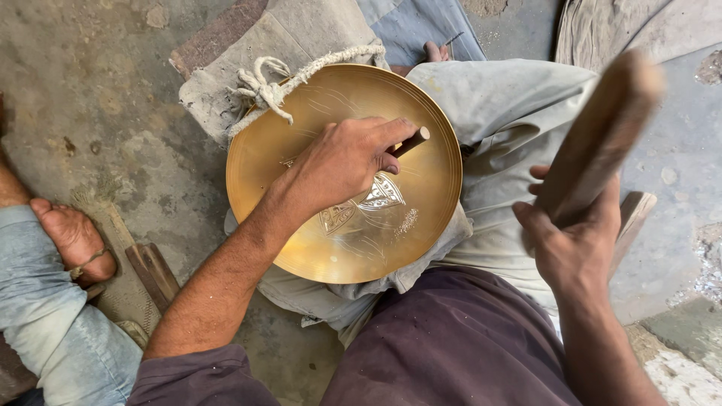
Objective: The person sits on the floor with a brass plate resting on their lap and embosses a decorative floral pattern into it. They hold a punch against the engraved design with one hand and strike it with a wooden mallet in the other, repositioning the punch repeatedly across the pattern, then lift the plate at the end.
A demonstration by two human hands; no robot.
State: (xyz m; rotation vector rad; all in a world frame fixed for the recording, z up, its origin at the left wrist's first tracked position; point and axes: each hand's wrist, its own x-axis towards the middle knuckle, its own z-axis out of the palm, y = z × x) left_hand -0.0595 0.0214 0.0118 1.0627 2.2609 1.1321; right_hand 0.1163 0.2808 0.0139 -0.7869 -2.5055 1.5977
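We had the round brass plate point(353, 225) resting across our lap, on the grey cloth point(519, 128) over our knees, with its upper left rim against a cloth-wrapped block point(301, 34) tied with knotted rope point(263, 90). Our left hand point(338, 165) lay on the middle of the plate, fingers curled together and pinched round a short metal punch point(412, 140), of which only the blunt top end showed past the thumb; its working tip was hidden under the hand. Engraved leaf-like patterns point(380, 194) peeked out beside the palm, partly covered, and a small patch of bright filings point(407, 222) lay just next to them. Our right hand point(575, 244) was raised well apart from the plate, fingers wrapped tight round a wooden mallet handle point(598, 139), which was blurred, so we could not make out its head or exact shape. At the left edge another person's bare foot point(71, 237) and pale blue trouser leg point(45, 323) were cut off by the frame, beside some wooden pieces point(154, 274) on the concrete floor point(90, 113).
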